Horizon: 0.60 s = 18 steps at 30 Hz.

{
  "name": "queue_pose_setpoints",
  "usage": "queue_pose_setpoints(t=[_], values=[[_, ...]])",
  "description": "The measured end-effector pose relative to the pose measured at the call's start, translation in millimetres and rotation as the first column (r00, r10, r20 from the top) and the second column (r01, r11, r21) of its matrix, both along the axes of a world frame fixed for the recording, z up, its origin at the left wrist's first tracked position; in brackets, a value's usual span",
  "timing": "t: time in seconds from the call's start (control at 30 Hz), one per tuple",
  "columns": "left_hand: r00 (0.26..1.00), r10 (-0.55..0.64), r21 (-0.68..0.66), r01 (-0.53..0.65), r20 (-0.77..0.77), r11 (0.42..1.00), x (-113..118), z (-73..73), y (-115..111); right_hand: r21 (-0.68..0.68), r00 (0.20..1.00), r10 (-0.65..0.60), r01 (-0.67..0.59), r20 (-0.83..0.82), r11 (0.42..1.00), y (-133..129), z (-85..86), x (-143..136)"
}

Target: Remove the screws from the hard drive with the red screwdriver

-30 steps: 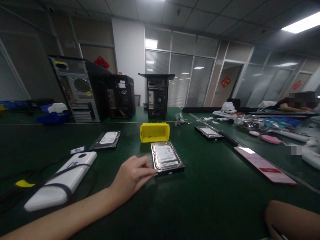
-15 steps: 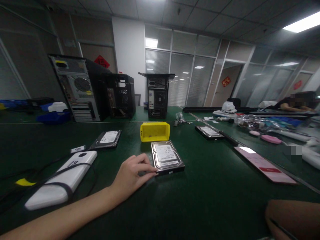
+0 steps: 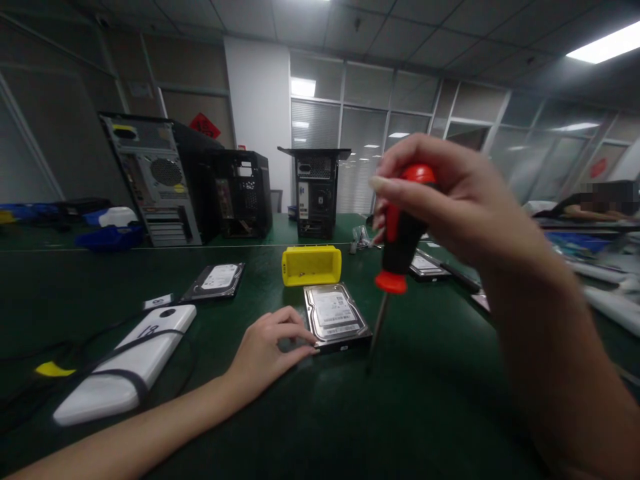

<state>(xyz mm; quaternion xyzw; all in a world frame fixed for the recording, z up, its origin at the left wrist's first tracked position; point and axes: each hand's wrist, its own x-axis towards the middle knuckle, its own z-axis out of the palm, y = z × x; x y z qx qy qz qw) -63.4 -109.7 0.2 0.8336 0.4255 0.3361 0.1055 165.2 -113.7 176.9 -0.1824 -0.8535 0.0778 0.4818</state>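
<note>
A silver hard drive (image 3: pixel 334 311) lies label up on the green table, its dark edge toward me. My left hand (image 3: pixel 270 343) pinches its near left corner between thumb and fingers. On the right, my right hand (image 3: pixel 463 200) is raised and closed around a screwdriver (image 3: pixel 399 240) with a red and black handle. The shaft points down, its tip to the right of the drive's near corner and apart from it. Behind the drive stands a yellow bin (image 3: pixel 313 265) with a few tiny pieces inside, too small to make out.
Two other hard drives lie at the left (image 3: pixel 215 280) and right (image 3: pixel 426 265). A white power bank (image 3: pixel 127 363) wrapped in a black cable is at the front left. Computer cases (image 3: pixel 316 193) stand behind. Another person's arm (image 3: pixel 585 212) rests at the far right.
My right hand has come up from the lower right edge into view with the screwdriver in it. My left hand and the hard drive have stayed in place.
</note>
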Motion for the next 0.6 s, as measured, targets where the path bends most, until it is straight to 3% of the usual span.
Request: queue_pose_setpoints(t=[0.17, 0.3, 0.6], values=[[0.998, -0.017, -0.066, 0.021, 0.064, 0.998, 1.7, 2.1, 2.4, 0.040, 0.995, 0.101, -0.100, -0.013, 0.994, 17.1, -18.3, -26.1], [0.988, -0.037, -0.151, 0.060, 0.149, 0.987, 0.9, 0.8, 8.7, 0.051, 0.991, 0.115, -0.112, -0.067, 0.992, 22.1, -33.3, -38.6], [0.979, -0.056, -0.264, 0.107, 0.194, 0.959, -2.0, -6.1, 19.1, 0.108, 0.992, 0.109, -0.101, -0.067, 0.989, 18.2, -40.2, -45.2]])
